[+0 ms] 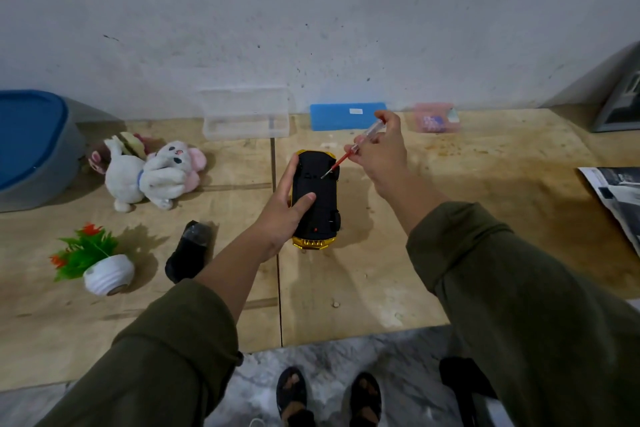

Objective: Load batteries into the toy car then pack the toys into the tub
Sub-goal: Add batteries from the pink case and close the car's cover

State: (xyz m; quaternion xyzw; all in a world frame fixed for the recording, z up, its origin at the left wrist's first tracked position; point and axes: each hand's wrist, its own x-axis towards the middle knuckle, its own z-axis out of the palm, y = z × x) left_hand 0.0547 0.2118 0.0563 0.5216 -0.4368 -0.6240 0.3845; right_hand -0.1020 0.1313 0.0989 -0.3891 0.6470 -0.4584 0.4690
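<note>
You are steadying the upturned toy car on the surface with your left hand grasping it, while your right hand is gripping the screwdriver: keep its tip seated in the underside screw.

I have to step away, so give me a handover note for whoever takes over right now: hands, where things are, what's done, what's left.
Left hand steadies the upturned yellow toy car on the plywood table.
Right hand holds the red-shafted screwdriver, tip on the car's black underside.
Done: no batteries visibly loaded.
Left: open the compartment, load batteries, pack the white plush rabbit and car into the grey tub with blue lid, far left.
</note>
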